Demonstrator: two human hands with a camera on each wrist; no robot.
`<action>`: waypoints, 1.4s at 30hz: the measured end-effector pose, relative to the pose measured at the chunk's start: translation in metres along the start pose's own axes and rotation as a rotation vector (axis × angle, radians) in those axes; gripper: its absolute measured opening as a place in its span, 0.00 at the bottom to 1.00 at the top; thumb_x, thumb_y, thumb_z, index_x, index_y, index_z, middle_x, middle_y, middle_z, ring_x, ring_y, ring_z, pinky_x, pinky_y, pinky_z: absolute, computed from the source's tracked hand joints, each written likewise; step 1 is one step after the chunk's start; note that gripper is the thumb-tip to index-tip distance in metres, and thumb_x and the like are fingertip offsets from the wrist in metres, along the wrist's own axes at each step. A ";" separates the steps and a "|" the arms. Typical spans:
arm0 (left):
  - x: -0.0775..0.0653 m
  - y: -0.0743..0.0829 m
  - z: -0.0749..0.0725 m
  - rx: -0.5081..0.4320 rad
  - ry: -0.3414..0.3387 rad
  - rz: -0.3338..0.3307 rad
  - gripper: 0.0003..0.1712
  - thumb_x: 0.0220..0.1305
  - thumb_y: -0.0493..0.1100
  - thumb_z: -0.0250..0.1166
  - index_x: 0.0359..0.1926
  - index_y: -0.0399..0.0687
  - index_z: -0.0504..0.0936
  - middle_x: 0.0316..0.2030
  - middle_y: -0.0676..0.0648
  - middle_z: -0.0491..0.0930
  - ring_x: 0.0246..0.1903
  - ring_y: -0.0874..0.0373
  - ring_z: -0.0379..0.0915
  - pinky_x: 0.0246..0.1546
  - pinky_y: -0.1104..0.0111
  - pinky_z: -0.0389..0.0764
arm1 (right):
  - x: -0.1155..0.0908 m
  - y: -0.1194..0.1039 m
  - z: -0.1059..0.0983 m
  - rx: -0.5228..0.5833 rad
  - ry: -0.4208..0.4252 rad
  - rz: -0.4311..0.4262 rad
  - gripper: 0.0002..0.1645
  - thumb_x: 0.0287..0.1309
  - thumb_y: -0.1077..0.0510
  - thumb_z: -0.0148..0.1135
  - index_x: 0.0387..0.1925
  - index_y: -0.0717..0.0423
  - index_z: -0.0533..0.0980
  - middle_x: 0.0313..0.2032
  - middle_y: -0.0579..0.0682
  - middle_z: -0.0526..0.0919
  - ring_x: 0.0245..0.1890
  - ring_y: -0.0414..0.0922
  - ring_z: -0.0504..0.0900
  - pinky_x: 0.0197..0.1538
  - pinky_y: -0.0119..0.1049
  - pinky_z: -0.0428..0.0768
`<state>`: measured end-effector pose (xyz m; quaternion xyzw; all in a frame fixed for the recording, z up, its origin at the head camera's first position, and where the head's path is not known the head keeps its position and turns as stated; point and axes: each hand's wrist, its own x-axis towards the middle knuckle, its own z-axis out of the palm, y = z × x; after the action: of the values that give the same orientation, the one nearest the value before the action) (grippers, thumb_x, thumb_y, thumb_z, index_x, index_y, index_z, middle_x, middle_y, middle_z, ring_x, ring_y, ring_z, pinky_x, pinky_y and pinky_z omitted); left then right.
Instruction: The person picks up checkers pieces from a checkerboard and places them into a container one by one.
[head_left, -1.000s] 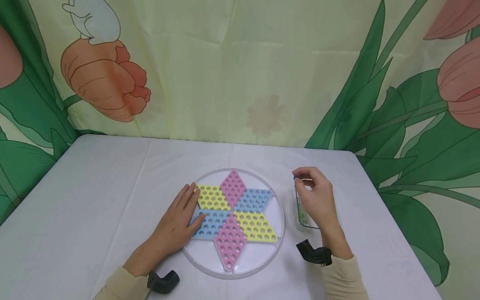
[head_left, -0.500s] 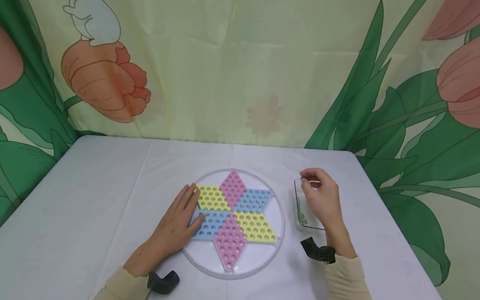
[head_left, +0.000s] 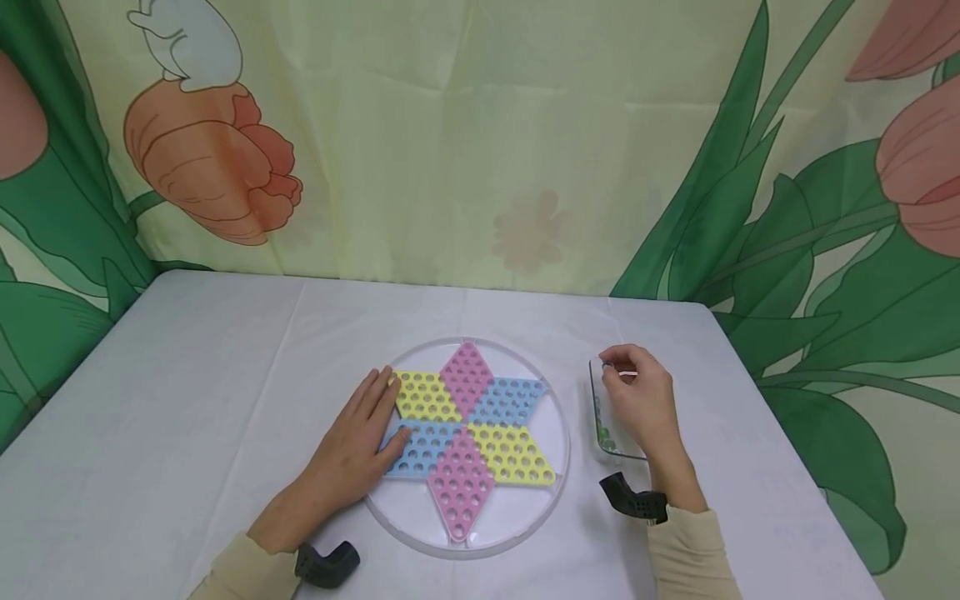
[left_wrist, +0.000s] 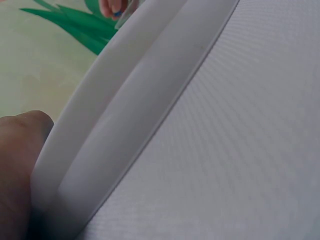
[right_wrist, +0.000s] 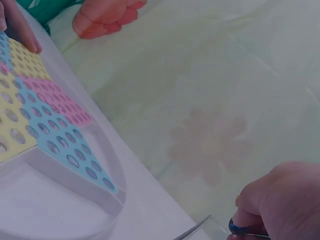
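Note:
A round white Chinese checkers board (head_left: 517,521) with a pink, yellow and blue star of holes lies mid-table. My left hand (head_left: 348,454) rests on its left side, fingers straight over the yellow and blue sections. To the right stands a clear box (head_left: 597,454) with green marbles (head_left: 606,440) in it. Over the box is my right hand (head_left: 643,400), covering much of it. In the right wrist view, thumb and fingers pinch a dark blue marble (right_wrist: 233,226) near the box's corner. The left wrist view shows mostly the board's raised rim (left_wrist: 120,95).
A white cloth covers the table (head_left: 195,400). Behind it hangs a printed curtain (head_left: 390,150) with a rabbit, tulips and leaves. Each wrist wears a black camera mount, such as the left mount (head_left: 327,565).
My right hand has shifted right and slightly lower over the box, still pinching the blue marble. More of the box's left side now shows. The left hand has stayed put.

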<state>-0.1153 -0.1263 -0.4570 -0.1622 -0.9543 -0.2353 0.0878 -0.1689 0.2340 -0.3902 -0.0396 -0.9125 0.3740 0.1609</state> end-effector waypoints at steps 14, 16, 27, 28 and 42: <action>0.000 -0.001 0.001 0.006 0.013 0.009 0.41 0.69 0.53 0.59 0.74 0.35 0.58 0.77 0.38 0.51 0.77 0.42 0.42 0.75 0.47 0.54 | 0.000 0.006 0.005 -0.048 -0.081 0.064 0.12 0.67 0.61 0.53 0.48 0.58 0.79 0.46 0.58 0.83 0.47 0.52 0.78 0.53 0.48 0.79; -0.001 -0.001 0.001 0.005 0.013 0.009 0.41 0.69 0.52 0.59 0.74 0.35 0.58 0.77 0.38 0.51 0.78 0.42 0.42 0.75 0.47 0.54 | 0.000 0.007 0.006 -0.058 -0.092 0.064 0.12 0.67 0.61 0.54 0.47 0.58 0.79 0.45 0.58 0.83 0.46 0.52 0.78 0.52 0.48 0.79; 0.000 0.000 0.000 0.000 0.010 0.010 0.41 0.69 0.52 0.58 0.74 0.35 0.58 0.77 0.38 0.50 0.78 0.42 0.42 0.75 0.47 0.54 | 0.001 0.013 0.008 -0.093 -0.167 0.040 0.12 0.63 0.66 0.54 0.46 0.61 0.79 0.45 0.61 0.84 0.46 0.55 0.80 0.50 0.52 0.81; 0.000 0.000 0.000 0.000 0.010 0.010 0.41 0.69 0.52 0.58 0.74 0.35 0.58 0.77 0.38 0.50 0.77 0.41 0.42 0.75 0.47 0.54 | 0.001 0.013 0.008 -0.098 -0.174 0.039 0.12 0.63 0.66 0.54 0.46 0.61 0.79 0.45 0.61 0.84 0.45 0.55 0.80 0.50 0.52 0.81; 0.000 0.000 0.000 0.001 0.016 0.010 0.41 0.69 0.52 0.59 0.74 0.35 0.58 0.77 0.38 0.51 0.77 0.42 0.42 0.75 0.47 0.54 | 0.000 0.014 0.010 -0.143 -0.209 0.054 0.11 0.64 0.67 0.55 0.46 0.61 0.78 0.44 0.61 0.83 0.44 0.54 0.80 0.51 0.52 0.82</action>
<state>-0.1151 -0.1265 -0.4573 -0.1652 -0.9528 -0.2356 0.0966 -0.1728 0.2375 -0.4065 -0.0366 -0.9471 0.3146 0.0516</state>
